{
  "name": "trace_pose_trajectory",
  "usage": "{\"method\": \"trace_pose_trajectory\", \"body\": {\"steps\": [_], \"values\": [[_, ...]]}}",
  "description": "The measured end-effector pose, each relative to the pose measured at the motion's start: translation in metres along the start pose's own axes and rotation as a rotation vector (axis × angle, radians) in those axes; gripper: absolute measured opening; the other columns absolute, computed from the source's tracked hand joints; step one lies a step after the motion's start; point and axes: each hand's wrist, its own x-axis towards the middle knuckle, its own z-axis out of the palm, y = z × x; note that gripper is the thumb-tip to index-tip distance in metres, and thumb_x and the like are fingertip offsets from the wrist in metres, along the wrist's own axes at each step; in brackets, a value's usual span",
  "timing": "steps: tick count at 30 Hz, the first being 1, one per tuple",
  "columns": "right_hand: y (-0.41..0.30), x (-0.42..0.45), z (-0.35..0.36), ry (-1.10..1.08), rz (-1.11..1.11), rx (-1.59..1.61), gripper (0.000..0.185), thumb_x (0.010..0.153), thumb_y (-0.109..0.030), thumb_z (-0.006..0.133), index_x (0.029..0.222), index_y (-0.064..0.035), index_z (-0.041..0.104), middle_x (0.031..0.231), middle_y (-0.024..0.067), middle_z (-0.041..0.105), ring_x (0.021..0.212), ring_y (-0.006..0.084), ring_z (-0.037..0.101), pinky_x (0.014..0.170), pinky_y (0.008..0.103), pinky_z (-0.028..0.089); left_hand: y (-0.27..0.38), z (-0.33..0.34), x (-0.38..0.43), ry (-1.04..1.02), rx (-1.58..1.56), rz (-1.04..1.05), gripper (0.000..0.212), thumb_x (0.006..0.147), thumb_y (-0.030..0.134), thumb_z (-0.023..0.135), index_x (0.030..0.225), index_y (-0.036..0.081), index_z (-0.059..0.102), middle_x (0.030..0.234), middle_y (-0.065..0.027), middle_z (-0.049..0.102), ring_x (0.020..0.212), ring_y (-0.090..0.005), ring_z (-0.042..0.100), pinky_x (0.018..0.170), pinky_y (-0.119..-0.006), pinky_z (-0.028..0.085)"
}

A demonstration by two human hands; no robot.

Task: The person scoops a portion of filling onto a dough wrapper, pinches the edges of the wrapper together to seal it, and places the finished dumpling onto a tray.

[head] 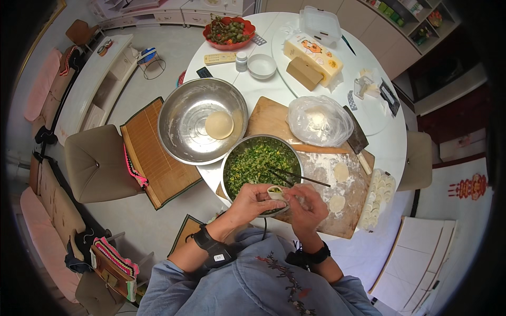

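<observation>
A folded dumpling wrapper (275, 193) with green filling showing at its top is held between both hands. My left hand (253, 203) cups it with thumb and fingers from the left. At its right edge, my right hand (308, 205) pinches the dough. Just beyond the hands stands a steel bowl of chopped green and yellow filling (257, 162), with dark chopsticks (302, 176) resting in it. Two flat dough wrappers, one farther off (341, 172) and one nearer (337, 204), lie on the floured wooden board (316, 168) to the right.
A large steel basin (185, 118) holds a dough ball (219, 125). On the board are a rolling pin (320, 148), a cleaver (357, 138) and a plastic bag of flour (319, 120). A tray of shaped dumplings (377, 201) stands at the right. Grapes fill a red bowl (229, 33).
</observation>
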Motion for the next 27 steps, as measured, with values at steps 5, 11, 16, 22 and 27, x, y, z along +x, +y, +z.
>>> {"method": "trace_pose_trajectory", "body": {"steps": [5,11,16,22,27], "values": [[-0.001,-0.004,0.006,0.058,0.103,0.193,0.031,0.076,0.012,0.064,0.104,0.0038,0.055,0.088,0.0123,0.065,0.083,0.0171,0.062,0.075,0.0309,0.049,0.001,0.006,-0.001,0.013,-0.044,0.0,0.026,0.08,-0.002,0.066,0.106,-0.002,0.063,0.089,-0.0038,0.067,0.078,-0.0056,0.061,0.067,-0.018,0.05],[-0.016,0.001,-0.001,0.024,0.224,0.197,0.036,0.075,0.011,0.065,0.108,0.0027,0.054,0.089,0.0129,0.067,0.087,0.016,0.062,0.084,0.0315,0.046,0.003,0.006,-0.002,0.05,-0.115,0.065,0.03,0.079,-0.003,0.066,0.109,-0.004,0.062,0.092,-0.006,0.068,0.079,-0.0069,0.062,0.069,-0.019,0.05],[-0.001,-0.008,-0.008,0.008,0.096,0.053,0.041,0.074,0.013,0.065,0.11,0.0055,0.048,0.086,0.0148,0.066,0.085,0.0168,0.062,0.08,0.0294,0.048,-0.001,0.007,-0.002,0.052,-0.093,0.035,0.03,0.079,-0.003,0.066,0.109,-0.004,0.061,0.094,-0.0073,0.068,0.082,-0.0081,0.062,0.071,-0.02,0.051],[-0.008,-0.003,-0.009,-0.009,0.153,0.088,0.042,0.072,0.011,0.068,0.11,0.0051,0.052,0.087,0.0138,0.068,0.085,0.0167,0.062,0.081,0.0303,0.048,0.008,0.01,-0.003,0.043,-0.119,0.071,0.029,0.079,-0.002,0.067,0.108,-0.003,0.062,0.094,-0.006,0.067,0.082,-0.0074,0.062,0.07,-0.019,0.051],[-0.012,0.0,-0.004,-0.011,0.181,0.176,0.045,0.071,0.01,0.069,0.113,0.0049,0.053,0.087,0.013,0.068,0.085,0.0174,0.062,0.082,0.0318,0.047,0.004,0.008,-0.004,0.043,0.036,0.076,0.027,0.077,-0.001,0.07,0.104,-0.001,0.065,0.092,-0.0023,0.066,0.079,-0.0051,0.059,0.068,-0.018,0.048]]}}
